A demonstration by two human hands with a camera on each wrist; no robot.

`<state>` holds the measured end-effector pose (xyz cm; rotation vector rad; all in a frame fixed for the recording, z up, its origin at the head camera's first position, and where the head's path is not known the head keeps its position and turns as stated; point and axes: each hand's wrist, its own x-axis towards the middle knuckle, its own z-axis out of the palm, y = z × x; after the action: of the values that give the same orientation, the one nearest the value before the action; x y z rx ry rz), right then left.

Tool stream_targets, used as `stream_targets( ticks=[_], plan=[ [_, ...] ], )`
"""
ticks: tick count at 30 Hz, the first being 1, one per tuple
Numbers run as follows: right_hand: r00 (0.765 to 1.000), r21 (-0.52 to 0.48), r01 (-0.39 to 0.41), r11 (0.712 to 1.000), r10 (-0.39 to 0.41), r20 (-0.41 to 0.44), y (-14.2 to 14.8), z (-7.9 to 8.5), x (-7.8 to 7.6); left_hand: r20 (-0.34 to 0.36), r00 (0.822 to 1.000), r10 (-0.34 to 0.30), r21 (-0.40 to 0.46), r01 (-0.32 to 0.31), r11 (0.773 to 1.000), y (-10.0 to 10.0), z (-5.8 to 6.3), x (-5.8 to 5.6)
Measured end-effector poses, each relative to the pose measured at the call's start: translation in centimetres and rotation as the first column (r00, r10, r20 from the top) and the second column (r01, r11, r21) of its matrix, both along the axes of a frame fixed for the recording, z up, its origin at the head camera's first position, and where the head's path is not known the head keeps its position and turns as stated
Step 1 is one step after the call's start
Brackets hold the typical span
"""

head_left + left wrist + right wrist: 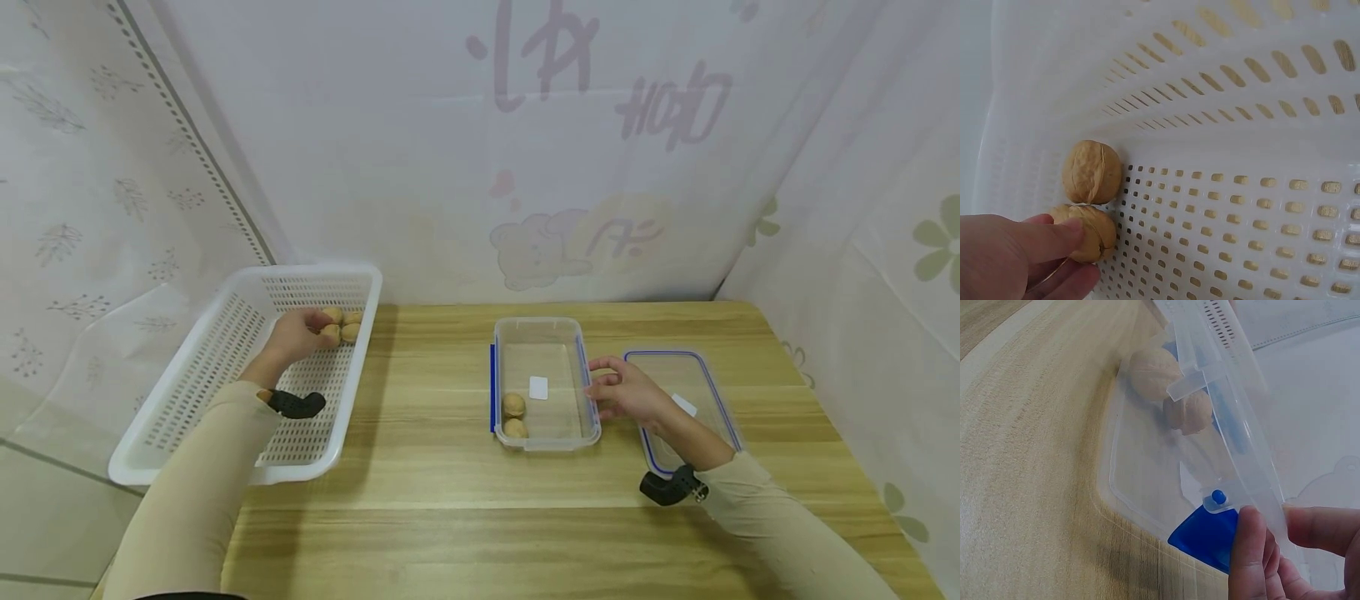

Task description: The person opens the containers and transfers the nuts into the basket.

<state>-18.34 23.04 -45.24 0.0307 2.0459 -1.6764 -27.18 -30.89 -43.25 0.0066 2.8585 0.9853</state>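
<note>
In the white plastic basket [350, 412], my left hand [294, 335] pinches a walnut [1094, 232] between thumb and fingers. Another walnut [1091, 172] lies right beside it, and several sit bunched at the basket's far right corner in the head view. My right hand [628, 392] grips the right wall of a clear plastic food container [547, 354], thumb and fingers on either side of the rim in the right wrist view. Two walnuts [514, 406] lie in the container's near left corner. A blue side latch [1207, 534] hangs beside the right fingers.
A clear lid [675, 375] with a blue seal lies on the wooden table [435, 475], partly under my right forearm. A white label [538, 387] shows in the container. Printed white curtains [420, 167] stand behind and at both sides.
</note>
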Motion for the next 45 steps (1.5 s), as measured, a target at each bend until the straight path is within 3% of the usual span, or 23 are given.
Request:
stream_targets(
  ticks=[13,22,34,39,45],
  plan=[
    [1.000,-0.001,0.007,1.000,-0.007,0.006,0.0,0.0,0.1,-0.006,1.000,-0.020,-0.015,0.020,1.000,-0.4,0.3,0.0],
    [1.000,-0.011,0.008,1.000,-0.008,0.014,0.0,0.0,0.1,-0.004,1.000,-0.003,-0.058,0.003,0.998,-0.4,1.5,-0.2],
    [1.000,-0.017,0.000,1.000,0.000,0.009,0.1,-0.2,-0.1,-0.060,0.996,-0.069,-0.033,0.067,0.997,0.5,3.8,-0.1],
    [1.000,-0.021,0.001,1.000,0.000,0.008,0.1,-0.2,-0.1,-0.031,0.994,-0.104,-0.050,0.103,0.993,1.3,4.7,0.3],
    [1.000,-0.025,0.003,1.000,-0.003,0.011,0.1,-0.2,-0.1,0.014,0.981,-0.193,-0.091,0.193,0.977,2.8,5.8,0.6]
  ],
)
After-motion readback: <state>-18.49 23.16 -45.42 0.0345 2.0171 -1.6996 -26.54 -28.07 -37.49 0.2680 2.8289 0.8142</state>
